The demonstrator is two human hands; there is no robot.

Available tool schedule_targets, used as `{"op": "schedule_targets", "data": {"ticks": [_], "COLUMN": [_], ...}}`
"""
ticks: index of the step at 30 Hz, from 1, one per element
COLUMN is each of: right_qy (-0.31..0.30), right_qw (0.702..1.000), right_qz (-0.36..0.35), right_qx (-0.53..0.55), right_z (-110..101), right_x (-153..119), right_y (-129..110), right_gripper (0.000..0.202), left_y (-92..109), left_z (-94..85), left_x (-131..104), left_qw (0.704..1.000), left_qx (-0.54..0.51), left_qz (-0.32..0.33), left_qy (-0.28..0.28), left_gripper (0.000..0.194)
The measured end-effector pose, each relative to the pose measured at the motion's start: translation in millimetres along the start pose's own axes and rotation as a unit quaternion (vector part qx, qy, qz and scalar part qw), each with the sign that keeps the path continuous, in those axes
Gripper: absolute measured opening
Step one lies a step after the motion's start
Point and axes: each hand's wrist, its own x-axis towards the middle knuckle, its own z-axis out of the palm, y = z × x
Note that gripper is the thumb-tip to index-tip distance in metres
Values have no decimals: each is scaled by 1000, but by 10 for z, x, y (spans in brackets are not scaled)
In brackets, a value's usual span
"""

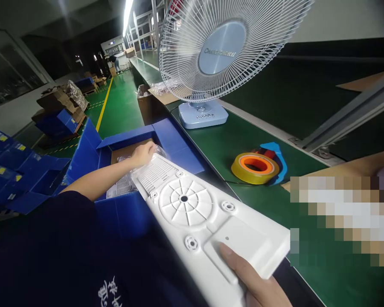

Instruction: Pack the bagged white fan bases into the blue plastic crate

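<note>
A long white plastic fan base (195, 209), turned underside up with a round ribbed disc and vent slots, lies slanted across the edge of the green conveyor (233, 140). My right hand (252, 283) grips its near end, thumb on top. My left hand (143, 154) reaches into the blue corrugated bin (128, 138) and grips the base's far end, where clear plastic wrap (137, 172) bunches around it. More white parts lie in the bin under my forearm.
A white and pale-blue table fan (211, 55) stands on the conveyor ahead. A yellow tape roll with an orange core (255, 168) lies to the right, beside a cardboard box (355, 168). Blue bins (16, 170) are stacked on the left along a green floor.
</note>
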Motion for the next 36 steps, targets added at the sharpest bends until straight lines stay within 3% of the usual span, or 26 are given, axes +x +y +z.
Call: {"op": "schedule_targets", "data": {"ticks": [5,7,13,17,21,26,30,33,36], "right_qy": [-19,-7,-19,-50,-72,-67,-79,-69,-67], "right_qw": [997,996,994,992,987,980,978,980,978], "right_qz": [-57,-65,-59,-75,-112,-124,-129,-145,-163], "right_qx": [47,67,92,84,85,141,141,115,112], "right_z": [257,355,538,631,659,636,670,691,696], "right_x": [34,53,104,93,151,297,292,246,222], "right_y": [30,39,115,146,153,139,108,131,189], "right_gripper": [105,109,111,108,109,111,112,109,107], "left_y": [-12,34,501,894,1133,1121,1063,1068,1057], "left_z": [-151,-171,-21,53,-20,-237,-307,-264,-188], "left_x": [-327,-425,-562,-660,-783,-1094,-1296,-1231,-1109], "left_qw": [983,976,981,971,967,966,960,974,988], "left_qx": [57,36,-80,-124,-107,-12,-47,-78,-46], "left_qz": [100,129,142,163,190,227,247,198,127], "left_qy": [-143,-171,-106,-124,-128,-125,-120,-80,-68], "left_gripper": [24,24,26,27,20,18,21,25,47]}}
